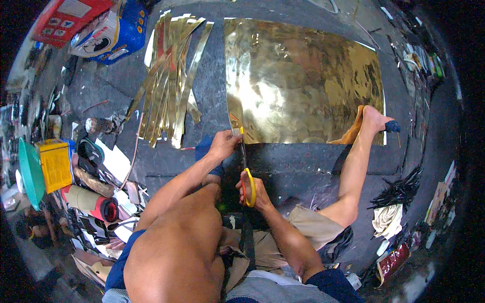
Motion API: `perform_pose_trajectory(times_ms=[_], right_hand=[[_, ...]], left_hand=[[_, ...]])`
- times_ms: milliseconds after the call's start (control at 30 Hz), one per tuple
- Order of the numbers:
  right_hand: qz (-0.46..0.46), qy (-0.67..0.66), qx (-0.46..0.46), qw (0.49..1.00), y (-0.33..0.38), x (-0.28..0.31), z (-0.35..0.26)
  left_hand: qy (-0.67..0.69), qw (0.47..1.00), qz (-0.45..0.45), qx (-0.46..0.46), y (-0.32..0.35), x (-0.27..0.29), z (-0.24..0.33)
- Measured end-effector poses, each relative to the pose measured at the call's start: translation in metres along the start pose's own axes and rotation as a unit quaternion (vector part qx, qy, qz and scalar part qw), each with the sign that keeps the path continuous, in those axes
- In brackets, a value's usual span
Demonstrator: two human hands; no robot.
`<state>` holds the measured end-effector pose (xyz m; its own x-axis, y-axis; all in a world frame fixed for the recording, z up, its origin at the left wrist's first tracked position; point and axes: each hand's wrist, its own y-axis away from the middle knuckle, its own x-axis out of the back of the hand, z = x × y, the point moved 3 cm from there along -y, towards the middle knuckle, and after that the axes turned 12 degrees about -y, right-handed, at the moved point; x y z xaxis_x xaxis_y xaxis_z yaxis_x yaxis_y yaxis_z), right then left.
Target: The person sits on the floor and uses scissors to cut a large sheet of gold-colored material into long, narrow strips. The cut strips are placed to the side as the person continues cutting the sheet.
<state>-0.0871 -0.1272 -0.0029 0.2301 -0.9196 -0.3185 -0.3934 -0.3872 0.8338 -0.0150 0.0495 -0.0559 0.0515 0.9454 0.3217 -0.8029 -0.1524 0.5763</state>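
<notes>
A shiny gold sheet [303, 81] lies flat on the dark floor ahead of me. My left hand [223, 145] pinches its near left corner, where a small pale bit of the edge shows at the fingertips. In my right hand [258, 193] is a pair of scissors [251, 189] with yellow and red handles, fingers through the loops. The blades point away from me and reach that same corner, close to my left fingertips. To the left of the sheet lies a loose pile of narrow gold strips [169, 86], overlapping one another.
My bare foot [374, 118] rests by the sheet's near right corner. At left are a blue and white container [113, 33], a yellow tin [54, 164], a green lid-like disc [31, 174], a roll [91, 202] and scraps. Black strips [399, 189] and a cream cloth [387, 220] lie right.
</notes>
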Motion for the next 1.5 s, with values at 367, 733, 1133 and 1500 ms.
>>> perform_pose_trajectory(times_ms=[367,733,1133,1500], right_hand=[[0.027,0.121,0.044,0.991,-0.017,-0.007,0.002],[0.006,0.118,0.063,0.991,-0.014,-0.016,-0.025],[0.030,0.207,0.128,0.969,-0.073,-0.014,-0.055],[0.024,0.233,0.245,0.941,-0.150,-0.022,-0.119]], left_hand=[[-0.084,0.994,0.061,-0.026,0.015,0.004,0.001],[0.052,0.997,0.056,-0.025,0.014,0.000,-0.004],[0.123,0.991,0.002,-0.042,0.017,0.012,0.013],[0.130,0.987,-0.005,-0.098,0.036,0.033,0.035]])
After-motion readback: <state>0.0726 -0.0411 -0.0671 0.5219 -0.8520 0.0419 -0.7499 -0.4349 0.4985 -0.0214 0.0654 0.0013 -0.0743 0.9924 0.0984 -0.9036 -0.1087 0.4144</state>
